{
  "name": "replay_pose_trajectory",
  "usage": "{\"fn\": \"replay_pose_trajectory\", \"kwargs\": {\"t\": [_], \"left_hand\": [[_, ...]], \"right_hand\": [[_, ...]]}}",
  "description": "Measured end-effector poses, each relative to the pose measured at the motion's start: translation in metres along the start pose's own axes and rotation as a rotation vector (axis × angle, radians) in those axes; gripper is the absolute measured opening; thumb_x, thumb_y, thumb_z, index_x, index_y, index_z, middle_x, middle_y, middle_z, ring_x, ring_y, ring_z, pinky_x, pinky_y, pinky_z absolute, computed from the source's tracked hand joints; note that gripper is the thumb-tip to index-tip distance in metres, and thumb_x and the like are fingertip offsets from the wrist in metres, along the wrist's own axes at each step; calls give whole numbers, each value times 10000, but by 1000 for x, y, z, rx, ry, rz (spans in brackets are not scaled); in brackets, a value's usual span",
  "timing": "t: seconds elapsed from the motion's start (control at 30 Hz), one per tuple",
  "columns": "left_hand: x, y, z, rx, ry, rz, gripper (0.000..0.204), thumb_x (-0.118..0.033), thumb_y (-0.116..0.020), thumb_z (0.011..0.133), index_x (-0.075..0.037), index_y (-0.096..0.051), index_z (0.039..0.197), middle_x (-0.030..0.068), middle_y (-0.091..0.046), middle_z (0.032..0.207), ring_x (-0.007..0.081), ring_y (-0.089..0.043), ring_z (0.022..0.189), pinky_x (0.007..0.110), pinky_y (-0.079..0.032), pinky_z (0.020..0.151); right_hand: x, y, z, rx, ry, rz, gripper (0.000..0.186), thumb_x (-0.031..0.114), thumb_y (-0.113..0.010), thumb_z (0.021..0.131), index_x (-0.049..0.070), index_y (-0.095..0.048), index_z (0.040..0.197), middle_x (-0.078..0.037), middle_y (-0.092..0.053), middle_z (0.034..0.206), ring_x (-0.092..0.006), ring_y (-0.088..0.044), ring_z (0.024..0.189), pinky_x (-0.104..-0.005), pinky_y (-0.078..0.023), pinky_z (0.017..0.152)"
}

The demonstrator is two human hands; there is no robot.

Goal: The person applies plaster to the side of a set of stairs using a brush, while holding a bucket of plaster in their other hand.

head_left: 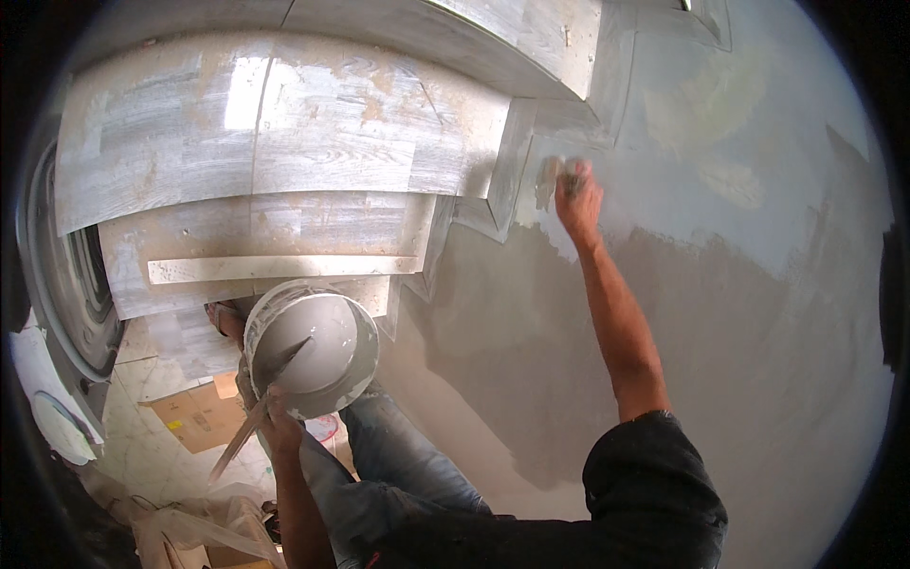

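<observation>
My left hand (282,422) is closed at the near rim of a white bucket (365,384), around a long, flat stick-like tool (237,446). The tool's dark upper part leans into the pale grey, creamy plaster (322,341) in the bucket. My right arm reaches up along the wall, where my right hand (578,201) is closed and slightly blurred. It grips a small tool against the wall beside the stair trim; its kind is hard to make out. Wet, darker grey plaster (531,313) covers the wall below it, with paler patches (711,104) above.
Grey wood-look stair treads (351,142) rise at the left, dusty and stained. A pale strip (284,269) lies across a lower step. A cardboard piece (194,417) and plastic sheeting (204,526) lie on the floor. A dark rounded object (71,266) stands at the far left.
</observation>
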State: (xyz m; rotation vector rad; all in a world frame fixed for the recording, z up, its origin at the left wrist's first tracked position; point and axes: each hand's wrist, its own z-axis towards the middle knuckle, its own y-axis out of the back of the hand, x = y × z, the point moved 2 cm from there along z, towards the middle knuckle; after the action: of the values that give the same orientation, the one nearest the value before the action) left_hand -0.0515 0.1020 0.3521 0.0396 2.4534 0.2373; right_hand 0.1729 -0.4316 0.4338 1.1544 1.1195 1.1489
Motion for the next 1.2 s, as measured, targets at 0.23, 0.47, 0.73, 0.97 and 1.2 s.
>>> {"fn": "replay_pose_trajectory", "kwargs": {"t": [0.23, 0.47, 0.73, 0.97, 1.2], "left_hand": [[47, 23, 5, -37, 43, -54, 501, -261, -447, 989, 109, -423, 1326, 218, -507, 1273, 273, -516, 1117, 375, -401, 979], [72, 46, -4, 7, -13, -40, 573, -300, -456, 984, 82, -354, 1399, 200, -502, 1283, 245, -516, 1092, 342, -410, 933], [31, 50, -17, -16, 93, -15, 441, -337, -464, 978, 60, -563, 1143, 163, -557, 1113, 254, -507, 1027, 400, -417, 900], [37, 55, -27, -96, 70, -90, 466, -358, -450, 985, 59, -529, 1177, 172, -555, 1135, 263, -497, 1049, 408, -385, 946], [115, 84, -38, -139, -196, 318, 500, -388, -400, 1001, 60, -515, 1191, 195, -542, 1170, 283, -498, 1069, 430, -399, 942]], "right_hand": [[-7, -8, 4, 112, -8, 71, 199, 34, -617, 818, 31, -491, 971, -218, -575, 825, -453, -578, 778, -495, -455, 646], [-4, -15, 20, 122, -87, 55, 149, 42, -614, 815, 38, -503, 914, -217, -573, 798, -456, -576, 762, -490, -460, 651], [-8, -22, 35, 149, -120, 31, 155, 53, -602, 820, 26, -532, 957, -232, -605, 849, -451, -588, 768, -489, -469, 677], [35, 9, 6, 258, 192, -140, 207, 67, -612, 833, 72, -573, 1036, -184, -621, 1042, -364, -607, 964, -439, -493, 811], [51, -49, -24, 331, 500, -454, 234, 261, -615, 888, 87, -573, 1038, -213, -553, 1149, -355, -524, 1087, -433, -459, 895]]}}
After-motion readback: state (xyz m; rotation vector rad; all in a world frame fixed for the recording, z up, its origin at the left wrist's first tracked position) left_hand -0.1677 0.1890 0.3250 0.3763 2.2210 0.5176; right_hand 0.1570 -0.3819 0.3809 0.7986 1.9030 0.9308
